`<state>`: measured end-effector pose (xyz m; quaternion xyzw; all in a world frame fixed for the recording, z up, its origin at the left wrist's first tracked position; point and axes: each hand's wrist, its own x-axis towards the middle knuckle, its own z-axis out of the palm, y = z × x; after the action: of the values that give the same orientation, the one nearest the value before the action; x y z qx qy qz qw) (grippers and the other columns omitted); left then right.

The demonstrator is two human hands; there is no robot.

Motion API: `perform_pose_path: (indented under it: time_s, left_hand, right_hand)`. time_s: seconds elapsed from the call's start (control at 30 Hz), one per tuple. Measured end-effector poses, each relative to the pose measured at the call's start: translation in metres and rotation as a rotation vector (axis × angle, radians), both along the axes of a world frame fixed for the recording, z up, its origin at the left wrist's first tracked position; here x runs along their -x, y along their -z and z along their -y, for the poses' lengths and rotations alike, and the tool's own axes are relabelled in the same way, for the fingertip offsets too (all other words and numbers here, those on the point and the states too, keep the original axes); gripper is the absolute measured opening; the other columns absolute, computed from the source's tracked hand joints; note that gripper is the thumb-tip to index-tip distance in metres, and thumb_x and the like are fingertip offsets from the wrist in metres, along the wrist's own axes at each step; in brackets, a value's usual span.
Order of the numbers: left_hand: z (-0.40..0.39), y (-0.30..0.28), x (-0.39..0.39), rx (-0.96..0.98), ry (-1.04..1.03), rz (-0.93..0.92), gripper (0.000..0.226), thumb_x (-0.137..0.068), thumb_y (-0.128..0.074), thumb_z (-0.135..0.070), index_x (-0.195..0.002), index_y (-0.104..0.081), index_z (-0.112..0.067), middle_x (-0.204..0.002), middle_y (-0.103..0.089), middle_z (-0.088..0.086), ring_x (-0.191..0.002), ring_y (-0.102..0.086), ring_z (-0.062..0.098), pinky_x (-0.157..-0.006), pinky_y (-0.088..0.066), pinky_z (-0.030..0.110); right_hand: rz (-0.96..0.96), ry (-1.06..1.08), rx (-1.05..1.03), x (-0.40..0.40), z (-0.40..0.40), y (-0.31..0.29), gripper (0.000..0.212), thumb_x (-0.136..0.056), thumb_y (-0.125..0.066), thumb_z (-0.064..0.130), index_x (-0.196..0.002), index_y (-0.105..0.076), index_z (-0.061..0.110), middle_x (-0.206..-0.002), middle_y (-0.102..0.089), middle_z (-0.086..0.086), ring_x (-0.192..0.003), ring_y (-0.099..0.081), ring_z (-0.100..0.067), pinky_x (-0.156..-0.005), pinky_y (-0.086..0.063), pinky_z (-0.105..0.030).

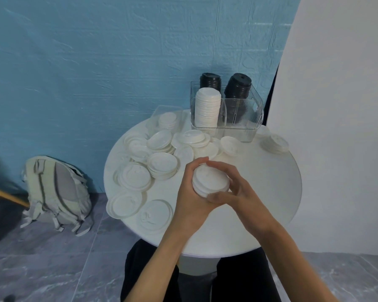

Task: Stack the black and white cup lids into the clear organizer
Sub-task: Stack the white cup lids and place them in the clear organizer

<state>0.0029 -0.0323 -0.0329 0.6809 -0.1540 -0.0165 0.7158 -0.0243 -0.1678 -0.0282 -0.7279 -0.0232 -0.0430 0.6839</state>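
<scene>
I have a small lid stack [210, 179] gripped between left hand [189, 192] and right hand [234, 188], mid-frame. Organizer [252, 118], upper right, holds three stacks; one slot empty. Many loose lids [162, 163] remain, I'd say half done.

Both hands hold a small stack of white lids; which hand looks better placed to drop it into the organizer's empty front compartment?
Probably the right hand: the clear plastic organizer stands far right, its empty compartment on that side.

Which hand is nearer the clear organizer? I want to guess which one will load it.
Right, narrowly. The right hand holds the small white lid stack on the side below the clear organizer; the left hand grips the stack's opposite side, farther left.
</scene>
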Motion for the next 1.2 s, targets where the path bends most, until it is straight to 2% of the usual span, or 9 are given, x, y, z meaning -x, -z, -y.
perform_pose_path:
  time_s: [0.13, 0.23, 0.4, 0.63, 0.77, 0.87, 0.93, 1.03, 1.2]
  left_hand:
    - [-0.002, -0.002, 0.003, 0.005, 0.004, -0.020, 0.070, -0.071, -0.089, 0.002, -0.128, -0.058, -0.026, -0.125, -0.064, -0.008, -0.111, -0.064, 0.003, -0.077, -0.054, 0.014]
    - [-0.003, -0.001, 0.002, 0.003, 0.009, -0.046, 0.067, -0.070, -0.089, 0.003, -0.122, -0.059, -0.027, -0.120, -0.067, -0.004, -0.104, -0.068, 0.010, -0.076, -0.057, 0.020]
    - [-0.003, -0.003, 0.000, 0.007, 0.053, -0.079, 0.070, -0.067, -0.088, 0.011, -0.122, -0.058, -0.019, -0.100, -0.074, -0.015, -0.091, -0.072, 0.005, -0.072, -0.057, 0.020]
    - [0.003, 0.005, 0.001, 0.006, 0.039, -0.096, 0.069, -0.066, -0.088, 0.011, -0.122, -0.060, -0.019, -0.099, -0.073, -0.018, -0.090, -0.070, -0.001, -0.069, -0.054, 0.014]
    - [0.007, 0.009, -0.003, 0.009, 0.012, -0.090, 0.070, -0.066, -0.089, 0.011, -0.122, -0.060, -0.019, -0.100, -0.074, -0.015, -0.091, -0.070, 0.000, -0.069, -0.055, 0.015]
    - [0.010, 0.010, -0.008, 0.020, -0.031, -0.070, 0.071, -0.065, -0.091, 0.006, -0.122, -0.060, -0.022, -0.109, -0.070, -0.009, -0.097, -0.067, -0.001, -0.074, -0.054, 0.014]
    - [0.009, 0.011, -0.012, 0.028, -0.051, -0.059, 0.070, -0.064, -0.091, 0.005, -0.121, -0.060, -0.021, -0.110, -0.065, -0.015, -0.095, -0.061, -0.008, -0.078, -0.049, 0.011]
    - [0.009, 0.014, -0.016, 0.019, -0.069, -0.068, 0.070, -0.063, -0.093, 0.001, -0.118, -0.061, -0.028, -0.107, -0.065, -0.023, -0.100, -0.060, -0.005, -0.081, -0.048, 0.011]
    - [0.011, 0.017, -0.016, 0.003, -0.074, -0.077, 0.071, -0.063, -0.093, -0.001, -0.118, -0.062, -0.034, -0.109, -0.066, -0.025, -0.103, -0.062, -0.002, -0.081, -0.049, 0.013]
  right_hand:
    - [-0.071, 0.049, -0.242, -0.003, -0.002, -0.003, 0.045, -0.082, -0.073, 0.026, -0.126, -0.066, 0.024, -0.126, -0.069, -0.001, -0.118, -0.066, -0.024, -0.097, -0.056, -0.042]
    - [-0.215, 0.046, -0.353, -0.008, 0.001, -0.005, 0.047, -0.082, -0.079, 0.018, -0.126, -0.064, 0.024, -0.125, -0.068, -0.010, -0.111, -0.069, -0.029, -0.092, -0.058, -0.044]
    - [-0.280, 0.034, -0.305, -0.009, 0.004, -0.008, 0.034, -0.088, -0.073, 0.014, -0.122, -0.068, 0.020, -0.116, -0.072, -0.011, -0.110, -0.070, -0.032, -0.092, -0.060, -0.047]
    - [-0.280, 0.074, -0.316, -0.008, 0.008, 0.001, 0.034, -0.086, -0.076, 0.011, -0.118, -0.071, 0.018, -0.119, -0.071, -0.014, -0.100, -0.071, -0.031, -0.081, -0.061, -0.040]
    - [-0.310, -0.001, -0.303, -0.013, 0.015, 0.003, 0.040, -0.085, -0.077, 0.018, -0.124, -0.067, 0.019, -0.122, -0.070, -0.012, -0.101, -0.070, -0.025, -0.089, -0.060, -0.045]
    - [-0.277, -0.012, -0.173, -0.028, 0.030, -0.002, 0.054, -0.083, -0.075, 0.035, -0.133, -0.059, 0.023, -0.125, -0.067, -0.009, -0.103, -0.071, -0.021, -0.082, -0.060, -0.035]
    - [-0.221, 0.148, -0.062, -0.048, 0.045, -0.002, 0.056, -0.083, -0.075, 0.041, -0.134, -0.057, 0.025, -0.131, -0.064, -0.008, -0.107, -0.070, -0.021, -0.083, -0.059, -0.032]
    - [-0.137, 0.394, 0.256, -0.082, 0.070, 0.006, 0.059, -0.083, -0.080, 0.043, -0.135, -0.056, 0.028, -0.138, -0.055, -0.002, -0.118, -0.059, -0.019, -0.098, -0.051, -0.036]
    - [-0.123, 0.339, 0.692, -0.129, 0.093, 0.027, 0.078, -0.080, -0.083, 0.040, -0.148, -0.046, 0.029, -0.154, -0.040, -0.005, -0.141, -0.040, -0.027, -0.119, -0.032, -0.045]
